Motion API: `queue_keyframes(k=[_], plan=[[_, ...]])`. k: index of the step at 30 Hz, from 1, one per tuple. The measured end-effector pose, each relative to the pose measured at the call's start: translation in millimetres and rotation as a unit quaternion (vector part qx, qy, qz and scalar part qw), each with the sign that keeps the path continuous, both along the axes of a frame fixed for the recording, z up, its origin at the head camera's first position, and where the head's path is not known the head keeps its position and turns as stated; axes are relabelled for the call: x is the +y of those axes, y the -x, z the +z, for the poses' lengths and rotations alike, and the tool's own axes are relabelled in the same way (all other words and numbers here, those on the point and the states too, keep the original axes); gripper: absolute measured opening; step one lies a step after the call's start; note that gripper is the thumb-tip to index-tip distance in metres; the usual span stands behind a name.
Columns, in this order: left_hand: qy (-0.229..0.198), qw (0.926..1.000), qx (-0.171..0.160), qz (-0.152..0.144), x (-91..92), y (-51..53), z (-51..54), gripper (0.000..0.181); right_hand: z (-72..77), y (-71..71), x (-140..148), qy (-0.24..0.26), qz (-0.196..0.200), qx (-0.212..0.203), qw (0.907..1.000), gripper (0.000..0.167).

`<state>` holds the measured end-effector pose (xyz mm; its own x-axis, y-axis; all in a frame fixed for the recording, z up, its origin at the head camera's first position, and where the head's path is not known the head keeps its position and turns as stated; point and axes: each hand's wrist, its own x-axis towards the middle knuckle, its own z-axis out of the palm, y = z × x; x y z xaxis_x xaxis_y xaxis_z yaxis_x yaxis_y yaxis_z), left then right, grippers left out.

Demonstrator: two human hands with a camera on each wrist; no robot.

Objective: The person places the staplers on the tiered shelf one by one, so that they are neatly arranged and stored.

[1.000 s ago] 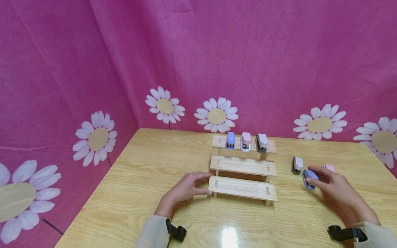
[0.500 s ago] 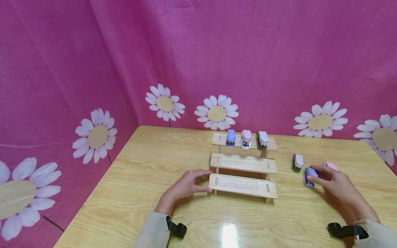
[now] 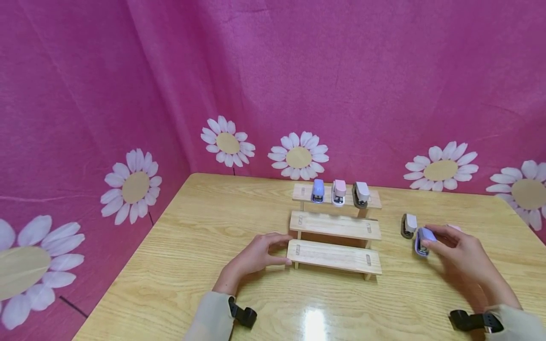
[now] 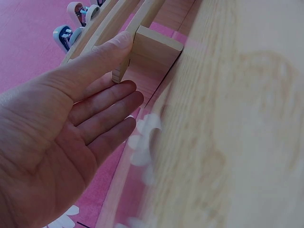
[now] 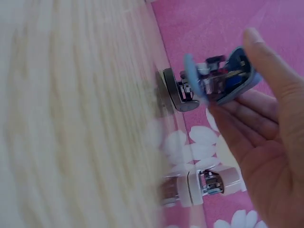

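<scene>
My right hand (image 3: pixel 462 253) pinches a periwinkle-blue mini stapler (image 3: pixel 424 240) between thumb and fingers. In the right wrist view this stapler (image 5: pixel 221 80) looks raised off the table, tilted in the grip. My left hand (image 3: pixel 253 258) is at the left end of a three-tier wooden step shelf (image 3: pixel 337 255), its thumb and index finger on either edge of the lowest board. Seen from the left wrist, the thumb touches the board (image 4: pixel 156 47), the index fingertip is partly hidden and the other fingers extend loosely.
A white stapler with a dark base (image 3: pixel 409 225) stands left of the right hand. Behind that hand is a pink stapler (image 5: pixel 194 185), mostly hidden in the head view. Blue (image 3: pixel 318 190), pink (image 3: pixel 339 192) and white (image 3: pixel 361 193) staplers stand on the top tier.
The blue stapler tipped upright in my right hand, then shifted slightly left towards the white stapler. More of the pink stapler is covered now. My left hand stays at the shelf.
</scene>
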<state>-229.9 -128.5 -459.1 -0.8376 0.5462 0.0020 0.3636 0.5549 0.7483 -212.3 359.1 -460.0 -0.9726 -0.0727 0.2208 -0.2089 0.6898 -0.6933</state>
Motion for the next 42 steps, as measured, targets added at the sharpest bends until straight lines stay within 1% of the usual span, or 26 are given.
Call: queue_keyframes(k=[4, 9, 15, 25, 28, 35, 39, 42], plan=[[-0.003, 1.0, 0.001, -0.002, 0.0, -0.2, -0.1, 0.06, 5.8, -2.3, -7.0, 0.022, 0.007, 0.012, 0.9997, 0.049], [-0.004, 1.0, 0.002, -0.002, -0.3, -0.1, -0.1, 0.06, 14.3, -3.9, -19.3, 0.03, 0.015, 0.052, 0.998, 0.045], [-0.003, 1.0, 0.004, -0.003, -0.4, 0.1, -0.1, 0.059, 26.3, -6.7, -35.4, 0.04, 0.015, 0.075, 0.9963, 0.044], [-0.004, 1.0, 0.0, -0.002, -0.1, -0.3, -0.2, 0.06, 41.7, -10.2, -67.1, 0.062, 0.052, 0.136, 0.9874, 0.045], [-0.001, 1.0, -0.002, 0.001, 0.3, -0.1, 0.2, 0.06, 45.9, -10.9, -76.8, 0.06, 0.063, 0.145, 0.9855, 0.045], [-0.004, 1.0, -0.005, 0.001, 0.3, -0.3, -0.1, 0.06, 48.8, -11.7, -96.2, 0.05, 0.076, 0.145, 0.9853, 0.044], [-0.006, 1.0, -0.004, 0.001, -0.1, -0.1, -0.7, 0.061, 50.7, -10.9, -107.0, 0.054, 0.089, 0.15, 0.9831, 0.045], [-0.004, 1.0, -0.003, 0.001, 0.3, 0.1, -0.5, 0.061, 53.1, -10.2, -116.2, 0.059, 0.105, 0.161, 0.9795, 0.047]])
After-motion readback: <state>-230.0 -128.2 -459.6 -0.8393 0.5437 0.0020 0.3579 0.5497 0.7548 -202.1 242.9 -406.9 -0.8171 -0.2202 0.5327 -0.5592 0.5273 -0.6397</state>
